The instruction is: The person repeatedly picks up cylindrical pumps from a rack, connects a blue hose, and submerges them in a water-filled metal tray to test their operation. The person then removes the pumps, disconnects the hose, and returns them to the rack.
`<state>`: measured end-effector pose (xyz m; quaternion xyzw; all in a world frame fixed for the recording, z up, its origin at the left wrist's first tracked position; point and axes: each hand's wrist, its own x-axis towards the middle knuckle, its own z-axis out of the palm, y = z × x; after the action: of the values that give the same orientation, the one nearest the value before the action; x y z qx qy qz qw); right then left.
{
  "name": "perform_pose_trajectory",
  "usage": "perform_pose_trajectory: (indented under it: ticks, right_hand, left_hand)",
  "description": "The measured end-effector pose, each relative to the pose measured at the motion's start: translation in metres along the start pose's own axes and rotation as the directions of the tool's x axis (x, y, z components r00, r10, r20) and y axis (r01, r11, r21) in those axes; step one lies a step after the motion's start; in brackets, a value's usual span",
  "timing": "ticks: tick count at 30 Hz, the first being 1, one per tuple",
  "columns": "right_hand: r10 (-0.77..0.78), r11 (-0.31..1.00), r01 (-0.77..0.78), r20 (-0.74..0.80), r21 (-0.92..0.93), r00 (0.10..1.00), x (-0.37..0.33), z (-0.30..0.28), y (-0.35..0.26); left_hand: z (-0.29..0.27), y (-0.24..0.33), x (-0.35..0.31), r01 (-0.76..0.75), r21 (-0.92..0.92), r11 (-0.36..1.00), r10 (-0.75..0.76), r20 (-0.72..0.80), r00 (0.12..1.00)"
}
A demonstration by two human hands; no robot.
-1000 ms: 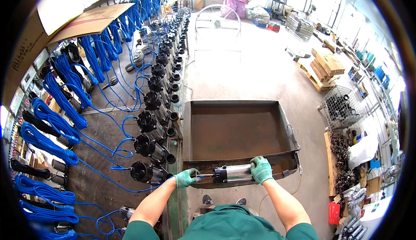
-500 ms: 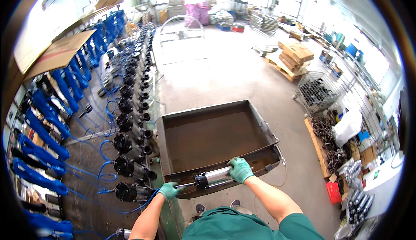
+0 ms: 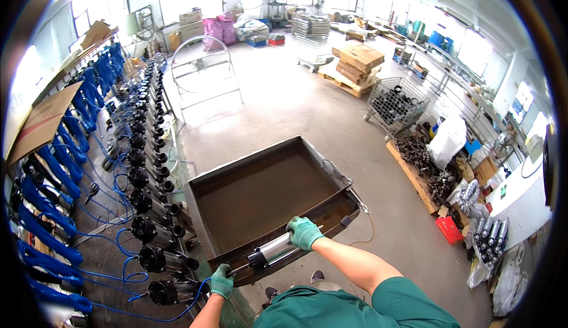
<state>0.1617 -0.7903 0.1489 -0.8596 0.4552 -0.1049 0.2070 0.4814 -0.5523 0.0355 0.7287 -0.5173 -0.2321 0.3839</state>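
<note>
A silver cylindrical motor (image 3: 277, 249) with a black collar lies slantwise over the near part of a dark metal tank (image 3: 194, 201). My right hand (image 3: 305, 233), in a green glove, is closed round the motor's far right end. At the other end, a thin shaft (image 3: 240, 267) sticks out past the black collar. My left hand (image 3: 222, 280), also gloved in green, is closed on the tip of this shaft. A blue cable (image 3: 192, 311) reaches up close to the left hand; whether it touches the glove I cannot tell. Brown liquid (image 3: 269, 198) stands in the tank.
Along the left runs a bench with a long row of black-and-silver motors (image 3: 155, 260) and coiled blue cables (image 3: 41, 209). A thin hose (image 3: 371, 227) hangs by the tank's right corner. Further right are a wire cage (image 3: 396, 106), a red crate (image 3: 449, 230) and metal parts on a pallet (image 3: 408, 174).
The view has swung, so the tank, bench and cage all sit further left. Both hands keep their hold on the motor and shaft, with the motor now slanting more steeply in the picture.
</note>
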Motion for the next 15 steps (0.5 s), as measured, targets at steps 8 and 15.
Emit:
perform_pose_trajectory:
  ticks: [8,15]
  right_hand:
    - [0.01,1.0,-0.011,0.059,0.012,0.998,0.001,-0.002,0.002]
    - [0.028,0.999,-0.03,0.077,0.032,0.997,-0.002,-0.011,-0.005]
  left_hand:
    - [-0.029,0.012,0.042,0.887,-0.056,0.459,-0.715,0.568,0.407]
    - [-0.02,-0.03,0.026,0.833,-0.495,0.247,-0.445,0.706,0.551]
